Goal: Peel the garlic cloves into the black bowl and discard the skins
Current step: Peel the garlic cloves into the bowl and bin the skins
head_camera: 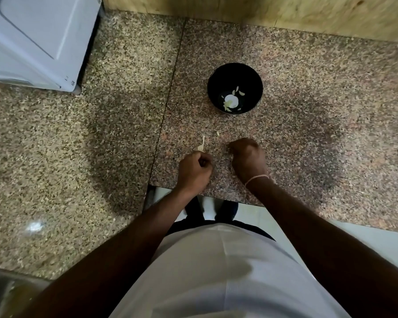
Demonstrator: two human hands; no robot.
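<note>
Hands (left hand (194, 169), right hand (247, 157)) curled near counter edge (207, 195).

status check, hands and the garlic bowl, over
Left hand curled, pale skin strip poking from its top. Right hand curled, contents hidden. Black bowl ahead, holding peeled cloves. Skin scrap loose on counter.

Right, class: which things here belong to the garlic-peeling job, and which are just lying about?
Belonging to the job:
black bowl
peeled cloves in it
skin scraps on the counter
left hand
right hand

Just lying about:
white appliance
wooden wall panel
</note>
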